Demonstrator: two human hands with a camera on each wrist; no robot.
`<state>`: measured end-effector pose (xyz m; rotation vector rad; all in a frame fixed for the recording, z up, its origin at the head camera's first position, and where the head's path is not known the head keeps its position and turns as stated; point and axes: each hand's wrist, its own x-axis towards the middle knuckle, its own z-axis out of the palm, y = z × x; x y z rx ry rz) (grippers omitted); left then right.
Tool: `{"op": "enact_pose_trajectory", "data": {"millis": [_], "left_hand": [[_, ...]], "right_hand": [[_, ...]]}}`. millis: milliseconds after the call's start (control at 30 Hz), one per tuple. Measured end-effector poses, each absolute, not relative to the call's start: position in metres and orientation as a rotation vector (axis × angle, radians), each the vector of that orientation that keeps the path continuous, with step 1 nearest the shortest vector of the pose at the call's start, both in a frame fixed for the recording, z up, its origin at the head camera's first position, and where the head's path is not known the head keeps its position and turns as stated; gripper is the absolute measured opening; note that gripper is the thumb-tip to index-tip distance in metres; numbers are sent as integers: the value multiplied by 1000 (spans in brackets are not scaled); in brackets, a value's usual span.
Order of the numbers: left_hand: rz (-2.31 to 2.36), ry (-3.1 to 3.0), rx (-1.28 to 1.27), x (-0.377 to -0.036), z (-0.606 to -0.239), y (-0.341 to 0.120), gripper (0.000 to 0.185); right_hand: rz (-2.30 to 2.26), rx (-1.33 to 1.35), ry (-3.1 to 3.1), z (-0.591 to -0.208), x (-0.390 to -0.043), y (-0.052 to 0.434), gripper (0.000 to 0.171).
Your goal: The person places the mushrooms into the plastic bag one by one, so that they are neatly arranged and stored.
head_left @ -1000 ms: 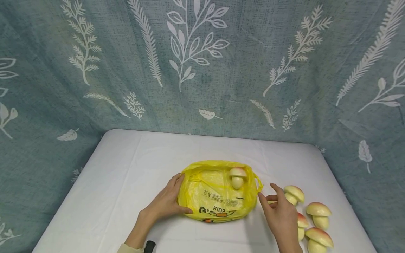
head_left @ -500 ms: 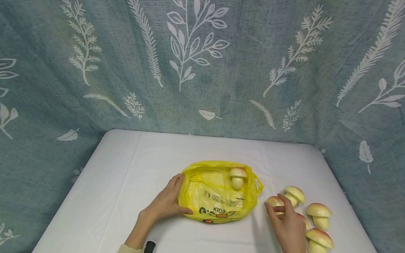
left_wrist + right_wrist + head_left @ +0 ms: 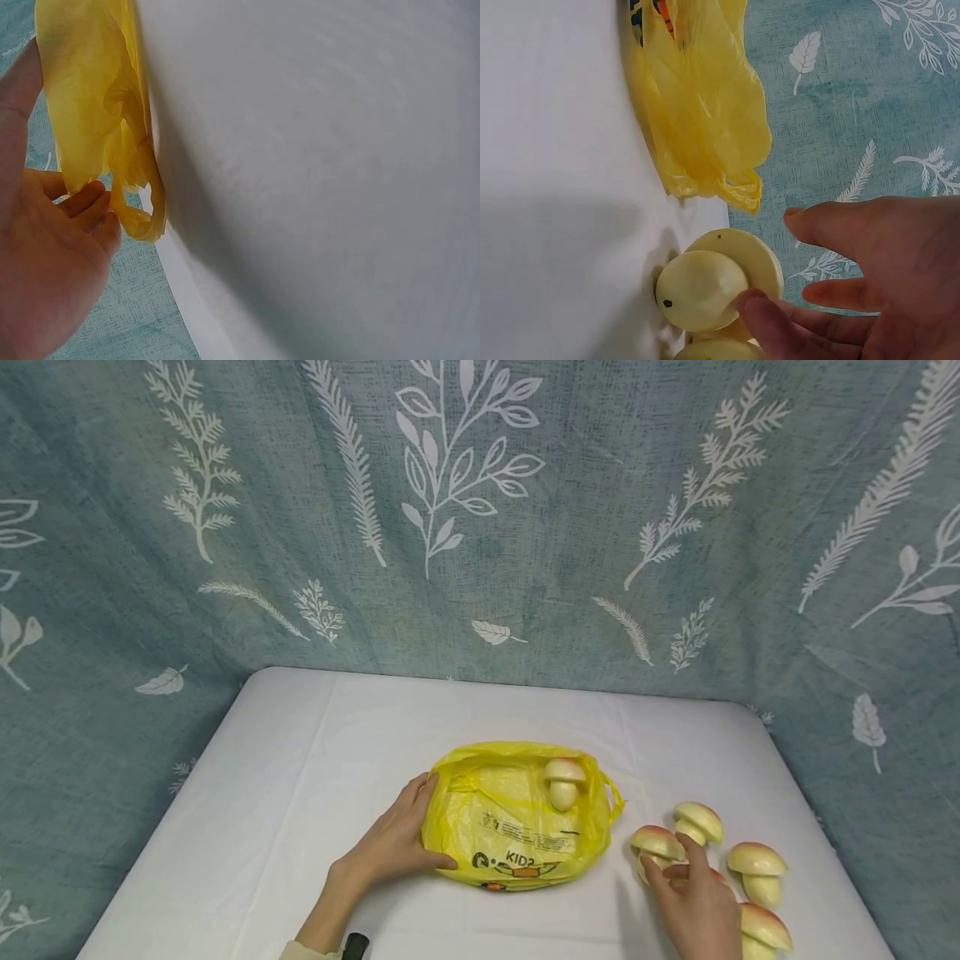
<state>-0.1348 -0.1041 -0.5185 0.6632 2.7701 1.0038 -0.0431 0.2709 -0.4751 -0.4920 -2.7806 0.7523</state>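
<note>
A yellow plastic bag point(image 3: 517, 814) lies with its mouth open toward me, and one toy mushroom point(image 3: 563, 783) sits inside at the back right. My left hand point(image 3: 397, 839) holds the bag's left side, thumb along the front; in the left wrist view its fingers point(image 3: 90, 202) curl against the yellow film. To the right of the bag, my right hand point(image 3: 697, 902) reaches over another toy mushroom point(image 3: 654, 842) with a pale stem and reddish cap. In the right wrist view thumb and fingers are spread apart, one fingertip point(image 3: 754, 300) overlapping that mushroom's pale stem point(image 3: 701, 289).
More mushrooms stand on the right of the white table point(image 3: 322, 760): one behind the hand point(image 3: 699, 821), one farther right point(image 3: 757, 870), one near the front point(image 3: 763, 928), and one partly hidden under the hand. A patterned green curtain point(image 3: 555, 568) hangs behind.
My right hand has drawn away from the bag's right side, moving right and toward me over the mushrooms, uncovering the one nearest the bag. The left hand and bag stay put.
</note>
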Motion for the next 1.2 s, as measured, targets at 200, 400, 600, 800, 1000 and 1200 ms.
{"op": "enact_pose_trajectory", "data": {"millis": [200,400,600,800,1000,1200], "left_hand": [[995,2772,664,-135,-519,-104,128],[992,2776,670,-135,-520,-105,128],[995,2772,678,-135,-519,-105,128],[991,2764,664,-135,-517,-105,128],[990,2772,683,-135,-517,-104,127],[988,2785,679,-134,-518,-106,127]], "right_hand": [[711,-515,-2860,-474,-43,275,61],[687,-493,-2911,-473,-44,278,65],[635,-430,-2975,-472,-50,284,69],[567,-353,-3008,-475,-55,288,70],[612,-359,-3019,-479,-55,290,70],[643,-336,-3021,-485,-56,290,69]]}}
